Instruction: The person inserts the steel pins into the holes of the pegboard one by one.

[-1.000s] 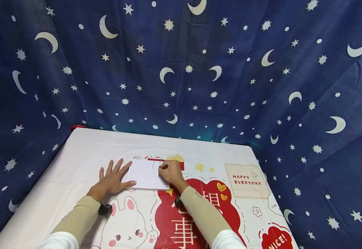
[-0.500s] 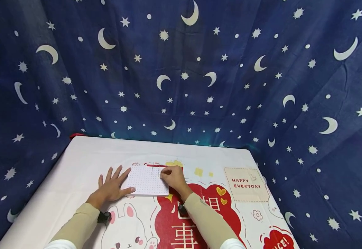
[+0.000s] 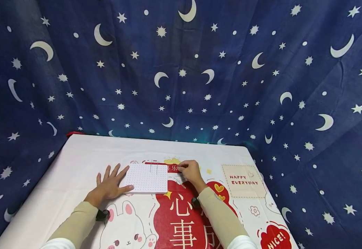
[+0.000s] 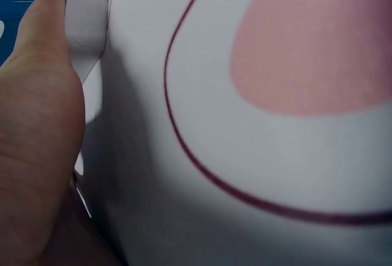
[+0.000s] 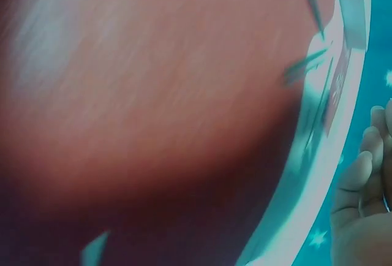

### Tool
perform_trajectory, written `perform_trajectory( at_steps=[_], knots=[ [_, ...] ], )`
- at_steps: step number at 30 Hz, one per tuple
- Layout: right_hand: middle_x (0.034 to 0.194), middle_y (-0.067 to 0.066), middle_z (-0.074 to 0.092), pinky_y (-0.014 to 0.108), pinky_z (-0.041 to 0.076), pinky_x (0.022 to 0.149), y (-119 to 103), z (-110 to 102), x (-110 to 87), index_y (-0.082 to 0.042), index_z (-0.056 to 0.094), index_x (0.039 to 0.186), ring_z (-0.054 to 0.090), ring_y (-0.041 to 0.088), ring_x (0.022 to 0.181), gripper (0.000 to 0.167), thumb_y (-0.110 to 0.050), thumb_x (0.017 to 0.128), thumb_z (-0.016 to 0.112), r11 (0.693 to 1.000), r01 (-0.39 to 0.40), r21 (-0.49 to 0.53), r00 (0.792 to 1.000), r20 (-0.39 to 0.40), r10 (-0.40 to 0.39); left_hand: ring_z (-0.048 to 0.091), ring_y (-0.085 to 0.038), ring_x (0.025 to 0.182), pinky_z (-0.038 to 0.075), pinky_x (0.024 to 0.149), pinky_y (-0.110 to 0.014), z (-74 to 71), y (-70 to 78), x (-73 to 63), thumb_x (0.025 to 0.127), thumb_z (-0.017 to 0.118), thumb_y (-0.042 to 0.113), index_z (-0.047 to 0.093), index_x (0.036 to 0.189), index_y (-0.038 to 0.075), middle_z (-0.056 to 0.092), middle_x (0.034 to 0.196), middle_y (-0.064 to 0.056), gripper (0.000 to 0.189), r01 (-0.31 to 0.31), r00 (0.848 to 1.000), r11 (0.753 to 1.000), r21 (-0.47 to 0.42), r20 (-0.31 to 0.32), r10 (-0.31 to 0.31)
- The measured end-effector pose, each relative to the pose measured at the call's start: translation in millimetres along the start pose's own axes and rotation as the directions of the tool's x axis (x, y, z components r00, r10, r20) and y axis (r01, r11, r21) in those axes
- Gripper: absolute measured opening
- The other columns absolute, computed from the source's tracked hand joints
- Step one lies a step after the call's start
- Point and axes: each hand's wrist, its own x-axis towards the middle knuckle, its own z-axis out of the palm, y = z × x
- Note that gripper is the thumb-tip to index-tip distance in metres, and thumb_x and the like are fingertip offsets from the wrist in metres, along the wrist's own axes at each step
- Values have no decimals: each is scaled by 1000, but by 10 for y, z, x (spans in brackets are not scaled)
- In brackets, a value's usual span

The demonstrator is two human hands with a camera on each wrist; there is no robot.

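Note:
A white board (image 3: 146, 180) with a grid of small holes lies flat on the table. Two thin metal sticks (image 3: 157, 167) stand up from its far part. My left hand (image 3: 109, 185) spreads its fingers at the board's left side, the thumb resting on the near left corner; the left wrist view shows that hand (image 4: 37, 125) against the board's edge (image 4: 89, 15). Right of the board, my right hand (image 3: 191, 172) hovers with bent fingers, thumb and forefinger close together. Several loose thin metal sticks (image 5: 309, 64) lie on the cloth below it; nothing shows held in its fingers (image 5: 362, 168).
Under everything lies a white tablecloth (image 3: 90, 152) printed with red shapes, a rabbit (image 3: 124, 228) and lettering. A dark blue curtain (image 3: 131, 110) with moons and stars hangs behind and at both sides of the table.
My right hand has left the board's far right part, where it pinched close to a standing stick, and moved right, over the loose sticks. The left hand stays on the board.

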Motion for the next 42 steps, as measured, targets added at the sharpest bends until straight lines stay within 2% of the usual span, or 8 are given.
perform_trajectory(
  at_steps=[5, 12, 16, 20, 24, 30, 37, 42],
  knots=[
    [98, 9, 78, 40, 61, 85, 95, -78, -9, -7, 83, 97, 64, 21, 95, 9, -12, 92, 78, 998, -67, -8, 998, -6, 67, -5, -63, 155, -8, 116, -84, -42, -2, -15, 87, 64, 75, 27, 165, 18, 9, 173, -28, 104, 3, 1000, 1000, -3, 2, -3],
    [103, 10, 78, 43, 61, 88, 179, -82, -47, -8, 83, 100, 65, 23, 99, 11, -14, 92, 78, 995, -80, -52, 997, 14, 81, -6, -63, 155, -8, 115, -84, -86, -23, -12, 88, 64, 74, 26, 165, 19, 8, 173, -28, 102, 1, 1000, 1000, -1, 2, -1],
    [103, 10, 78, 42, 59, 90, 213, -62, -24, -8, 83, 101, 65, 23, 100, 12, -14, 91, 79, 996, -87, -31, 996, 20, 88, -5, -62, 155, -10, 116, -84, -63, -34, -7, 87, 64, 74, 28, 164, 19, 10, 173, -27, 101, 1, 1000, 1000, -15, -6, -2],
    [106, 10, 76, 43, 58, 91, 226, -30, -13, -8, 84, 99, 63, 25, 104, 11, -13, 89, 81, 990, -141, 9, 989, 35, 141, -6, -62, 156, -11, 116, -83, -23, -44, 6, 86, 63, 76, 27, 165, 19, 9, 173, -27, 104, -1, 1000, 1000, -21, 2, 1],
    [108, 9, 73, 44, 58, 93, 233, 9, -9, -10, 84, 98, 61, 25, 106, 10, -14, 89, 82, 984, -177, -29, 983, 48, 178, -7, -62, 156, -12, 116, -83, -9, -41, 23, 86, 63, 78, 26, 165, 19, 6, 173, -27, 105, 2, 1000, 1000, -19, 11, -1],
    [105, 9, 72, 46, 58, 93, 232, 28, 9, -10, 84, 95, 62, 24, 102, 11, -17, 87, 84, 982, -158, -108, 985, 53, 164, -7, -62, 155, -11, 115, -84, -15, -24, 39, 86, 63, 77, 26, 165, 19, 7, 173, -27, 104, -3, 1000, 1000, -9, 3, 3],
    [95, 5, 70, 42, 56, 90, 238, -2, -12, -9, 81, 86, 61, 19, 92, 8, -16, 87, 84, 975, -122, -186, 989, 62, 136, -6, -63, 155, -10, 115, -84, 4, -13, 52, 86, 63, 77, 25, 165, 20, 7, 173, -28, 104, -11, 1000, 1000, 1, 9, 11],
    [93, 3, 66, 42, 55, 92, 195, -11, 4, -9, 79, 82, 59, 19, 95, 13, -19, 90, 82, 971, -109, -211, 987, 92, 131, -6, -63, 155, -9, 115, -84, -13, -6, 39, 87, 63, 76, 25, 165, 19, 7, 173, -28, 103, -12, 1000, 1000, -7, 9, 12]
  ],
)
